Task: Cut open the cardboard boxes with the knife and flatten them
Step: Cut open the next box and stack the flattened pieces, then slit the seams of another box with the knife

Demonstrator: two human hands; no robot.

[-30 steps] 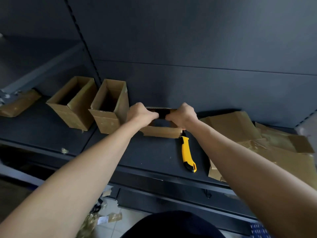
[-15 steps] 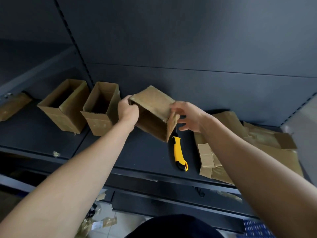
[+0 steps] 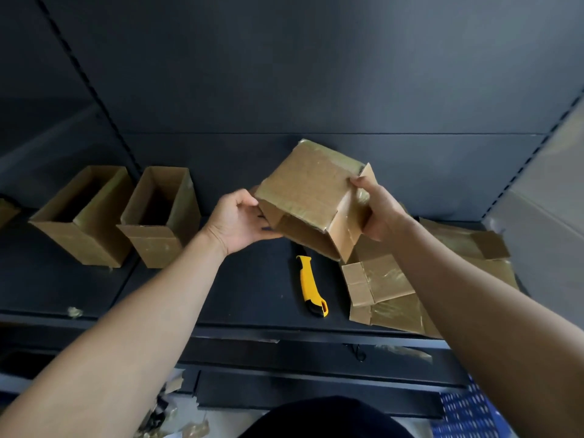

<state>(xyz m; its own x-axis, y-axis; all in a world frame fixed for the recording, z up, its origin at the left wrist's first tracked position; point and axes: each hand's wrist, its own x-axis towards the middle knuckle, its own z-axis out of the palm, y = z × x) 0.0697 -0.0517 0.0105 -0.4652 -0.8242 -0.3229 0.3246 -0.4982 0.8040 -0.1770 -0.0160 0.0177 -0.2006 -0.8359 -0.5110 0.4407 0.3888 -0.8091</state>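
I hold a small taped cardboard box [image 3: 311,191] in the air above the dark shelf, tilted, its taped face turned up. My left hand [image 3: 235,221] grips its left lower edge. My right hand [image 3: 374,210] grips its right side, the thumb on the upper corner. Just below the box a yellow utility knife [image 3: 311,287] lies on the shelf, untouched. Two open upright boxes stand at the left: one [image 3: 83,216] farther left, one [image 3: 161,216] nearer the middle. Flattened cardboard [image 3: 388,292] is piled at the right.
The dark metal shelf [image 3: 246,298] has a back panel close behind the boxes and a front edge near me. Another piece of cardboard [image 3: 6,210] shows at the far left edge. Tape scraps [image 3: 177,428] lie on the floor below.
Both hands lifted the box off the shelf and rotated it, so the taped face now points up. The right hand shifted to grip the box's right side. The knife stayed put.
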